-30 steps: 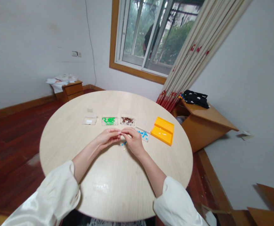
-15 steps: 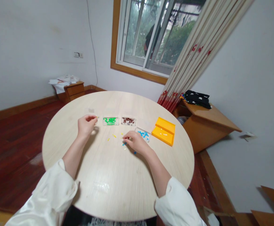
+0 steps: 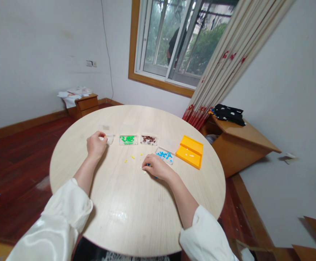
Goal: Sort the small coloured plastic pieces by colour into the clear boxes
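My left hand [image 3: 96, 145] is closed in a pinch over a small clear box [image 3: 110, 139] at the table's left; whatever its fingers hold is hidden. My right hand [image 3: 157, 167] is low over the table with thumb and fingers pinched together, and a bit of blue shows between them, a small blue piece. Small yellow pieces [image 3: 133, 157] lie loose to the left of it. A pale piece [image 3: 145, 173] is just below its fingertips, and another blue piece [image 3: 156, 177] is partly hidden under the hand. Beside the right hand stands a clear box of blue pieces [image 3: 165, 156].
Clear boxes of green pieces [image 3: 128, 140] and brown pieces [image 3: 148, 140] stand at the middle back. An open orange case [image 3: 192, 148] with a few white pieces lies at the right of the round table [image 3: 120, 195]. A wooden cabinet [image 3: 242, 145] stands beyond.
My left hand has moved slightly left and lower toward the clear box; the yellow bit at its fingertips no longer shows. My right hand has lowered over the loose blue pieces.
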`<state>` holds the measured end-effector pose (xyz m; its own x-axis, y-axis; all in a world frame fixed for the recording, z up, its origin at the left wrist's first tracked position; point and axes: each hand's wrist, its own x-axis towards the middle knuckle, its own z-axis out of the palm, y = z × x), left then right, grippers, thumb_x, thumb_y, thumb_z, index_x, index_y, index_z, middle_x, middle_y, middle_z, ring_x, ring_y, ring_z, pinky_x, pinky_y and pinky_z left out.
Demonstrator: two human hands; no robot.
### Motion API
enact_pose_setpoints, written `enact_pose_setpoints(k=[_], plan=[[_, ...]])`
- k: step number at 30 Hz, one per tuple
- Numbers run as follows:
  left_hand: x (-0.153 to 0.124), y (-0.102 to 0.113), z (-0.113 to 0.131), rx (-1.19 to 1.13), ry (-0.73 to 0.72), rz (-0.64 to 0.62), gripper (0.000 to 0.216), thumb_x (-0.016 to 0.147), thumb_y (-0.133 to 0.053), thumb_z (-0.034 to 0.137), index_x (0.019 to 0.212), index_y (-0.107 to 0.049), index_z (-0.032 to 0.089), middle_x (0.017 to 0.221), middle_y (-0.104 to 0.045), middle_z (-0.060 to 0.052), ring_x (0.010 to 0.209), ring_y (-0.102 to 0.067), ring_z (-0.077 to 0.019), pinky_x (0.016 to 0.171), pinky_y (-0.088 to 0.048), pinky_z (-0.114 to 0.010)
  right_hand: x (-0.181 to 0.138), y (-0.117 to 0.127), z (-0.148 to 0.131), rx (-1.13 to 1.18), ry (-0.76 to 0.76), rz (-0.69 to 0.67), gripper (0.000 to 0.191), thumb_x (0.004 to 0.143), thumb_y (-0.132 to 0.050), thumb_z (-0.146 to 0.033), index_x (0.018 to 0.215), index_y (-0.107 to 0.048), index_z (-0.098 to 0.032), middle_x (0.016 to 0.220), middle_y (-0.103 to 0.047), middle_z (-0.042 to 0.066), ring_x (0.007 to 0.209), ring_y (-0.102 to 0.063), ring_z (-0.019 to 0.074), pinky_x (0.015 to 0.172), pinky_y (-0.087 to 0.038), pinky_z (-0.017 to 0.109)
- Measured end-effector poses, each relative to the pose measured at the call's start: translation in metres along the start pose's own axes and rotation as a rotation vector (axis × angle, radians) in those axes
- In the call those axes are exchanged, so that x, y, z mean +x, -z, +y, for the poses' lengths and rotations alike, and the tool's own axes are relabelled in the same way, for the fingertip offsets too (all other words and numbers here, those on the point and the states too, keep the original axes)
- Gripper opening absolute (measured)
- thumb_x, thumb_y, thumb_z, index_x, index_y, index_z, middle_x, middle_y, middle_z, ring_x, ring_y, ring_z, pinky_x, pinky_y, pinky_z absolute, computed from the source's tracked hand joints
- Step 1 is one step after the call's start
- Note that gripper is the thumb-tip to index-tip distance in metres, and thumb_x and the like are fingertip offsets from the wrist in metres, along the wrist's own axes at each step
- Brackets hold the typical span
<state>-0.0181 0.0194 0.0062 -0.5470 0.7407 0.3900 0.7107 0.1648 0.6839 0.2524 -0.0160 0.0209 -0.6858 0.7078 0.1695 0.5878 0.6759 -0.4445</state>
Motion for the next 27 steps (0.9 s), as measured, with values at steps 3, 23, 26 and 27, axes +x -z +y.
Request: enact_pose_setpoints(k=[3,23,26,27], plan=[[0.002,-0.002,-0.004,0.011,-0.006,-0.010,0.021,0.068,-0.050,0.022,0.079,-0.066,0.016,0.083,-0.070,-0.007,0.072,-0.060,-0.0198,0.072,-0.044,-0.029,0.000,0.002,-0.003,0.025,-0.050,0.058,0.007,0.077,-0.059,-0.010,0.076,-0.065,-0.013,0.079,-0.065,0.006,0.077,-0.055,0.0135,0.073,-0.040,0.025],[-0.012,-0.008,0.011,0.042,-0.234,-0.012,0.024,0.072,-0.047,0.027,0.079,-0.067,0.015,0.087,-0.065,-0.012,0.090,-0.056,-0.0257,0.084,-0.041,-0.038,0.001,0.002,0.009,0.111,-0.064,0.281,0.016,0.079,-0.053,-0.008,0.089,-0.063,-0.015,0.085,-0.063,0.005,0.080,-0.056,0.0130,0.075,-0.042,0.027],[-0.027,-0.012,0.026,-0.116,-0.423,-0.229,0.023,0.075,-0.048,0.026,0.078,-0.067,0.015,0.080,-0.064,-0.008,0.081,-0.056,-0.0203,0.079,-0.043,-0.032,0.001,0.002,0.013,0.106,-0.061,0.336,0.015,0.081,-0.051,-0.009,0.084,-0.065,-0.015,0.083,-0.063,0.006,0.079,-0.056,0.0132,0.074,-0.043,0.026],[-0.033,-0.014,0.030,-0.155,-0.483,-0.323,0.021,0.075,-0.049,0.026,0.078,-0.067,0.016,0.080,-0.065,-0.007,0.081,-0.056,-0.0194,0.078,-0.044,-0.031,0.001,0.002,0.014,0.104,-0.067,0.351,0.014,0.081,-0.052,-0.011,0.083,-0.065,-0.015,0.082,-0.063,0.006,0.078,-0.056,0.0130,0.073,-0.042,0.026]])
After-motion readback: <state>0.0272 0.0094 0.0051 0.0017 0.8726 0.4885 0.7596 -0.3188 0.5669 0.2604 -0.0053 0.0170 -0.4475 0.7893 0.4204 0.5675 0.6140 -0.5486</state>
